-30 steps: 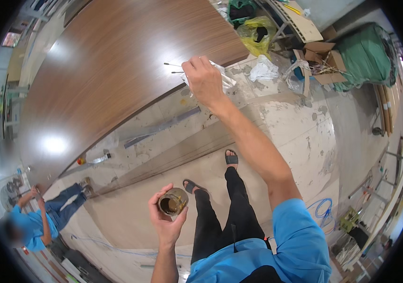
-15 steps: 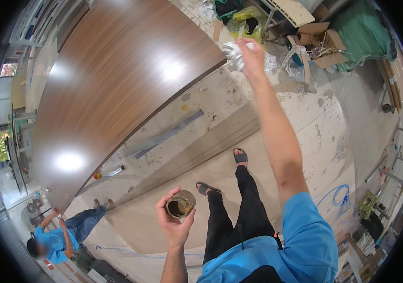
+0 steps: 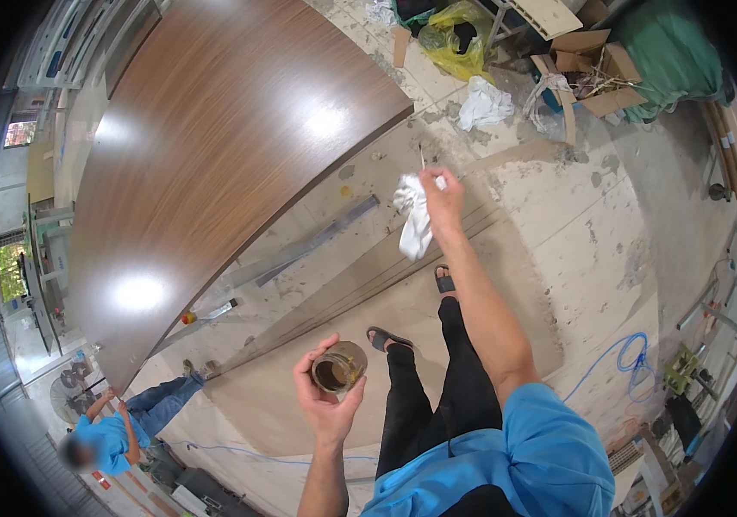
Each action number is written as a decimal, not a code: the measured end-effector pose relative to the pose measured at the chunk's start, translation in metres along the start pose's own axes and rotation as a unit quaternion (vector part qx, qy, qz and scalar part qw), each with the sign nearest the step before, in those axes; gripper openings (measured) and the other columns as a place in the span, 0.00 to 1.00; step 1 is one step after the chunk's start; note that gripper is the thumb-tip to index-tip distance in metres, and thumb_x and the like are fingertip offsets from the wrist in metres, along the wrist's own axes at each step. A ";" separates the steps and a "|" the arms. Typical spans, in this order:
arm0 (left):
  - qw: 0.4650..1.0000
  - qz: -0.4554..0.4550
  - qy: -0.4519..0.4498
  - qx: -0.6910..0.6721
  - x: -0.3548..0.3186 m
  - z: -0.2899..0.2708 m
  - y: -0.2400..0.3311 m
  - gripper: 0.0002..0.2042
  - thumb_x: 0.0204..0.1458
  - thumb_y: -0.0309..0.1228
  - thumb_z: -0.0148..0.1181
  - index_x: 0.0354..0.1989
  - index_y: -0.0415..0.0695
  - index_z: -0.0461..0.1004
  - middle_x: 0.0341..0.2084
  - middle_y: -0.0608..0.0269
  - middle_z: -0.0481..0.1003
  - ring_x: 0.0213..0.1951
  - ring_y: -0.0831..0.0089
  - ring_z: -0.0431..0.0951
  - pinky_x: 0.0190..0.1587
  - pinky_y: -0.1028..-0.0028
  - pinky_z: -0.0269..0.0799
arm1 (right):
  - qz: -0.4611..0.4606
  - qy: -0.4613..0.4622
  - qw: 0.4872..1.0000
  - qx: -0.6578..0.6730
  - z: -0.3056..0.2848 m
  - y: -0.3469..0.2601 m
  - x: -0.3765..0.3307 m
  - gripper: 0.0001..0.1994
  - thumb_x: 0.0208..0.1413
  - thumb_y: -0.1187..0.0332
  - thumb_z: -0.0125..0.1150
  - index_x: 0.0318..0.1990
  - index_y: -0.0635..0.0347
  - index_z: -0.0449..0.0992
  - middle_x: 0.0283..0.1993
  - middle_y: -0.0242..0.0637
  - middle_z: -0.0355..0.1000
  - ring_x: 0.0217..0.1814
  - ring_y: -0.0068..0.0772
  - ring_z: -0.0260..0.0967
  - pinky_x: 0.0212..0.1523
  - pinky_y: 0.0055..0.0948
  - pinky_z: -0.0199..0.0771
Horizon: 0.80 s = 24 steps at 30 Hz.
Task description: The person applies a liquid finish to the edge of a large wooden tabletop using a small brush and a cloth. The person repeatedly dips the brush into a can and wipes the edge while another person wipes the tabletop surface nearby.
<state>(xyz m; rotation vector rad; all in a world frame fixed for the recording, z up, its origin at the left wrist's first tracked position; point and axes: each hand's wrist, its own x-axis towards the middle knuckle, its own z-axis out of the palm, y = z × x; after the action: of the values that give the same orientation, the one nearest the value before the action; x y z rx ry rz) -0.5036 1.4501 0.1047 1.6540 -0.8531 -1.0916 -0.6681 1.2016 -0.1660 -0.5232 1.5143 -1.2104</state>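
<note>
An open jar (image 3: 350, 351) with brownish stains on its wall is held in my left hand (image 3: 327, 405), fingers and thumb wrapped round it. Its mouth faces up towards me, and the inside looks dark brown. My right hand (image 3: 443, 202) is closed on a crumpled white cloth (image 3: 417, 226) that hangs down from the fingers. A thin, pale stick-like tip (image 3: 423, 156) sticks out above that hand; its kind is too small to make out. Left of the cloth lies the large brown wood-grain tabletop (image 3: 213, 146), its curved edge apart from both hands.
At the far left end of the tabletop a co-worker in a blue shirt (image 3: 114, 444) has both hands near its edge. Metal strips (image 3: 321, 239) lie on the floor below the edge. A yellow bag (image 3: 455, 52), another white cloth (image 3: 485, 103), an open carton (image 3: 593, 73) and a blue hose (image 3: 631, 353) are to the right.
My right hand has come back from beyond the tabletop's far corner, nearer to me, with the white cloth now hanging lower. My left hand keeps the jar, slightly shifted right.
</note>
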 end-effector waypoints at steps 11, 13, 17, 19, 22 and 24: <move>1.000 0.010 -0.009 0.004 0.010 0.004 -0.003 0.38 0.45 0.16 0.75 0.66 0.42 0.62 0.67 0.43 0.68 0.68 0.59 0.71 0.70 0.60 0.69 | -0.200 0.066 0.977 0.042 0.026 -0.123 0.007 0.09 0.63 0.67 0.71 0.44 0.65 0.84 0.38 0.37 0.80 0.42 0.28 0.76 0.48 0.29 0.73; 1.000 0.009 -0.008 0.010 0.009 0.003 -0.003 0.38 0.46 0.17 0.75 0.66 0.42 0.62 0.66 0.43 0.68 0.68 0.59 0.70 0.70 0.60 0.69 | -0.148 0.099 0.974 0.139 0.041 -0.130 0.022 0.09 0.64 0.68 0.70 0.44 0.64 0.83 0.38 0.38 0.79 0.42 0.29 0.76 0.48 0.29 0.74; 1.000 -0.006 -0.009 0.024 0.003 0.002 -0.004 0.38 0.46 0.17 0.75 0.66 0.41 0.62 0.66 0.43 0.69 0.68 0.59 0.70 0.70 0.59 0.69 | -0.068 0.126 0.972 0.188 0.069 -0.124 0.056 0.08 0.64 0.70 0.67 0.45 0.64 0.81 0.39 0.41 0.79 0.46 0.31 0.77 0.48 0.32 0.74; 0.999 0.001 -0.009 0.039 0.001 0.004 -0.004 0.38 0.46 0.17 0.75 0.66 0.41 0.62 0.66 0.43 0.69 0.68 0.58 0.70 0.70 0.59 0.69 | -0.178 0.210 0.959 0.074 0.093 -0.105 0.071 0.07 0.62 0.72 0.67 0.44 0.64 0.81 0.38 0.40 0.79 0.41 0.31 0.76 0.44 0.34 0.74; 0.997 0.017 -0.043 0.064 0.002 0.004 -0.002 0.37 0.48 0.15 0.70 0.68 0.41 0.60 0.68 0.43 0.67 0.70 0.58 0.68 0.71 0.58 0.68 | 0.015 0.265 0.964 0.016 0.106 -0.059 0.073 0.06 0.60 0.71 0.69 0.41 0.64 0.82 0.36 0.37 0.79 0.37 0.33 0.75 0.41 0.36 0.74; 0.997 0.013 -0.031 0.063 0.001 0.005 0.000 0.37 0.47 0.16 0.73 0.66 0.41 0.60 0.67 0.43 0.69 0.69 0.57 0.69 0.71 0.58 0.68 | 0.143 0.260 0.955 0.016 0.094 -0.037 0.069 0.06 0.60 0.69 0.69 0.39 0.62 0.83 0.38 0.38 0.80 0.40 0.30 0.75 0.42 0.35 0.74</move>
<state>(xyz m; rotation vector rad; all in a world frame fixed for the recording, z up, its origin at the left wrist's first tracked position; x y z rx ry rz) -0.5077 1.4472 0.1038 1.7150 -0.9987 -1.0964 -0.6156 1.0917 -0.1564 0.0547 1.9276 -1.1913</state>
